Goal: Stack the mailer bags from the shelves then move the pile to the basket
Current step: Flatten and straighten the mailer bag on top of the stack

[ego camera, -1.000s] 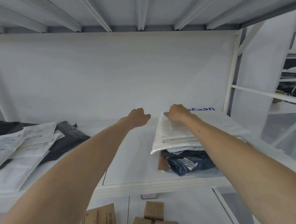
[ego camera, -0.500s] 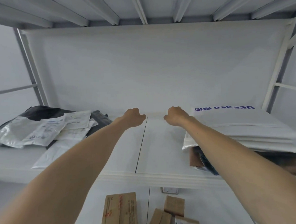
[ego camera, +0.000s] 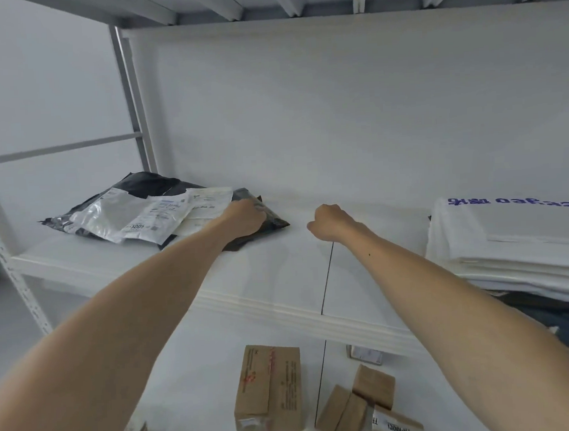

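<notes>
mailer bags point(ego camera: 164, 211) left on shelf point(ego camera: 279, 275) — stacked bags point(ego camera: 515, 236) right, boxes point(ego camera: 269, 390) below

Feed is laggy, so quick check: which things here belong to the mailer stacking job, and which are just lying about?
For the job: mailer bags heaped at left; left hand touching them; right hand, holding nothing; white stack with blue print, probably mailers too.
Lying about: cardboard boxes lower down; dark bundle under the white stack.
</notes>
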